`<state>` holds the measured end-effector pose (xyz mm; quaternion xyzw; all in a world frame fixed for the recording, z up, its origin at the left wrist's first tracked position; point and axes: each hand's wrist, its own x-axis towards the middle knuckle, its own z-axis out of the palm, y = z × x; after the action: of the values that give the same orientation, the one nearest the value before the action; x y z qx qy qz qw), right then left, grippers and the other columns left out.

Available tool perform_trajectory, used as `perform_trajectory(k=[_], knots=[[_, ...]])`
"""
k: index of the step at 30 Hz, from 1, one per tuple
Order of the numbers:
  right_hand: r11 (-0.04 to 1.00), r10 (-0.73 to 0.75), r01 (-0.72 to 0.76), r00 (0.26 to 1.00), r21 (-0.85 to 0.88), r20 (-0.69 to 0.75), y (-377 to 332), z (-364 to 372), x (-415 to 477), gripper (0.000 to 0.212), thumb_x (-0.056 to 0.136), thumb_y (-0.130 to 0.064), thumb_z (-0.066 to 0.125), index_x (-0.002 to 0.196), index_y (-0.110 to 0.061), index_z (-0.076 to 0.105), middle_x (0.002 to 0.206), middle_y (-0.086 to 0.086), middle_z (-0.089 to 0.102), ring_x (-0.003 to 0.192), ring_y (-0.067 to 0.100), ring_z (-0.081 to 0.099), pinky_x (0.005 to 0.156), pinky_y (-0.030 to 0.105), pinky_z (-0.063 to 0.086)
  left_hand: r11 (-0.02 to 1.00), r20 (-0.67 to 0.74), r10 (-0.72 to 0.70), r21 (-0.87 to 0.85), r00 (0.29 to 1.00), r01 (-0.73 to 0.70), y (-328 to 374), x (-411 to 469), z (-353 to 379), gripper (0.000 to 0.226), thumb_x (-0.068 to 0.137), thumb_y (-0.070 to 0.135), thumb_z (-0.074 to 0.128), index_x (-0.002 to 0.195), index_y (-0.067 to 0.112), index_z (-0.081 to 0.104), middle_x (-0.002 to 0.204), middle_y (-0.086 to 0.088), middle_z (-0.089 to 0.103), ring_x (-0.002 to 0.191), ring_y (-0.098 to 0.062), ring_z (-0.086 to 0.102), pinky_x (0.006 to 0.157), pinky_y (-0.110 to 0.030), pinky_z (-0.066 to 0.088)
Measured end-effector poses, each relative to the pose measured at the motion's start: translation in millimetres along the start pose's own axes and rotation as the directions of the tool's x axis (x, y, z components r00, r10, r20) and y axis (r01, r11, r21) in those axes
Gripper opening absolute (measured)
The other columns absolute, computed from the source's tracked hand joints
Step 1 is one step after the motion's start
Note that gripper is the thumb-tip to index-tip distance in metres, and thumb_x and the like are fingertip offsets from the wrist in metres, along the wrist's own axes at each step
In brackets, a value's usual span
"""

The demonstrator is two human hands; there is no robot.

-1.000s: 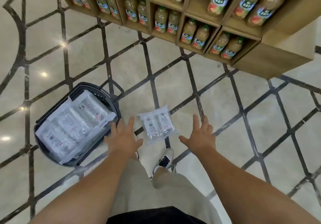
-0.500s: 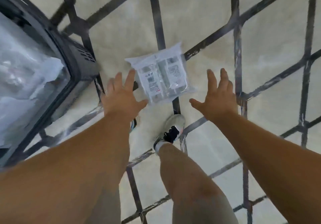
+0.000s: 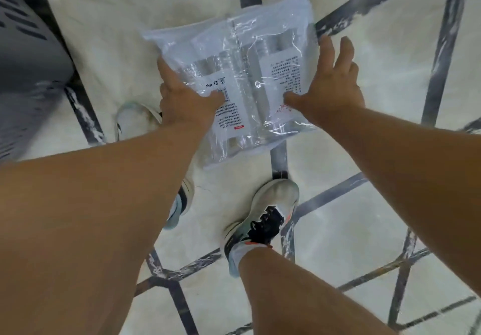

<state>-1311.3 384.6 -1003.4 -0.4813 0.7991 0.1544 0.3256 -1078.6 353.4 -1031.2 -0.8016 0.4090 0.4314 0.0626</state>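
Both of your grips reach down to a clear plastic packet [image 3: 247,74] on the tiled floor [image 3: 377,48], just ahead of your shoes [image 3: 263,220]. Your left grip [image 3: 182,100] pinches its L edge w/ thumb on top, fingers under the film. Your right grip [image 3: 330,85] is spread: thumb on packet, fingers straight by its R edge. Grey basket [image 3: 26,61] far left.

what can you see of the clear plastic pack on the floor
The clear plastic pack is a crinkled, glossy film bag with a seam down its middle, holding two items with white printed labels and silvery bands. It lies on the pale floor across a dark inlay line. The left hand has its thumb on top and fingers under the left edge; the right hand presses its thumb on the right side.
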Motion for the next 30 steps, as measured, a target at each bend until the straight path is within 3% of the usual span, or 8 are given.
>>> perform_trajectory(k=[2, 5, 9, 14, 22, 26, 30], knots=[[0.985, 0.042, -0.048, 0.998, 0.163, 0.044, -4, 8, 7, 0.117, 0.077, -0.044, 0.079, 0.159, -0.027, -0.003, 0.157, 0.012, 0.024, 0.131, 0.038, 0.044, 0.097, 0.049, 0.045, 0.988, 0.013, -0.043, -0.147, 0.999, 0.044, -2, 1, 6, 0.112, 0.071, 0.04, 0.077, 0.153, 0.031, 0.002, 0.128, 0.001, 0.053, 0.098, -0.02, 0.06, 0.077, -0.032, 0.051], [0.95, 0.099, -0.108, 0.994, 0.293, 0.046, -12, 13, 10, 0.114, 0.077, -0.034, 0.079, 0.158, -0.03, -0.001, 0.14, 0.011, 0.04, 0.12, 0.035, 0.053, 0.089, 0.044, 0.049, 0.981, 0.005, -0.06, -0.183, 0.998, 0.06, -1, 0, 8, 0.097, 0.071, 0.036, 0.078, 0.145, 0.025, 0.016, 0.117, -0.002, 0.058, 0.091, -0.02, 0.063, 0.06, -0.025, 0.047], [0.944, 0.13, -0.135, 0.991, 0.301, 0.037, -18, 4, -1, 0.11, 0.077, -0.029, 0.08, 0.157, -0.025, 0.003, 0.138, 0.012, 0.039, 0.12, 0.036, 0.052, 0.094, 0.048, 0.051, 0.994, -0.013, -0.048, -0.103, 0.999, 0.046, 14, -9, -8, 0.098, 0.074, 0.039, 0.077, 0.145, 0.023, 0.012, 0.121, -0.005, 0.051, 0.095, -0.024, 0.06, 0.07, -0.035, 0.05], [0.932, 0.136, -0.133, 0.991, 0.338, 0.015, -28, -38, -54, 0.105, 0.076, -0.028, 0.077, 0.155, -0.025, 0.007, 0.134, 0.012, 0.039, 0.113, 0.038, 0.054, 0.088, 0.048, 0.052, 0.999, -0.015, 0.038, -0.033, 0.999, -0.038, 25, -54, -60, 0.101, 0.076, 0.041, 0.075, 0.148, 0.022, 0.006, 0.126, -0.009, 0.047, 0.101, -0.027, 0.056, 0.081, -0.04, 0.054], [0.915, 0.125, -0.144, 0.989, 0.377, 0.075, -46, -189, -236, 0.105, 0.081, -0.033, 0.074, 0.155, -0.025, 0.0, 0.134, 0.013, 0.037, 0.116, 0.037, 0.049, 0.08, 0.043, 0.043, 0.992, -0.002, 0.123, -0.031, 0.992, -0.123, 58, -237, -226, 0.097, 0.071, 0.044, 0.078, 0.144, 0.025, 0.017, 0.123, -0.006, 0.053, 0.102, -0.029, 0.059, 0.083, -0.046, 0.054], [0.898, 0.113, -0.126, 0.992, 0.422, 0.054, -62, -286, -334, 0.105, 0.082, -0.032, 0.072, 0.156, -0.023, -0.003, 0.134, 0.012, 0.036, 0.119, 0.036, 0.046, 0.089, 0.049, 0.048, 0.981, -0.043, 0.187, -0.036, 0.981, -0.188, 90, -334, -314, 0.093, 0.072, 0.041, 0.08, 0.143, 0.021, 0.022, 0.119, -0.004, 0.055, 0.102, -0.028, 0.058, 0.081, -0.04, 0.049], [0.928, 0.016, -0.015, 1.0, 0.373, 0.0, -80, -368, -403, 0.106, 0.086, -0.033, 0.067, 0.158, -0.019, -0.009, 0.139, 0.012, 0.033, 0.123, 0.033, 0.042, 0.094, 0.044, 0.045, 0.966, -0.151, 0.183, -0.155, 0.972, -0.206, 102, -420, -378, 0.095, 0.076, 0.034, 0.082, 0.146, 0.015, 0.021, 0.12, -0.006, 0.053, 0.103, -0.03, 0.055, 0.08, -0.036, 0.04]])
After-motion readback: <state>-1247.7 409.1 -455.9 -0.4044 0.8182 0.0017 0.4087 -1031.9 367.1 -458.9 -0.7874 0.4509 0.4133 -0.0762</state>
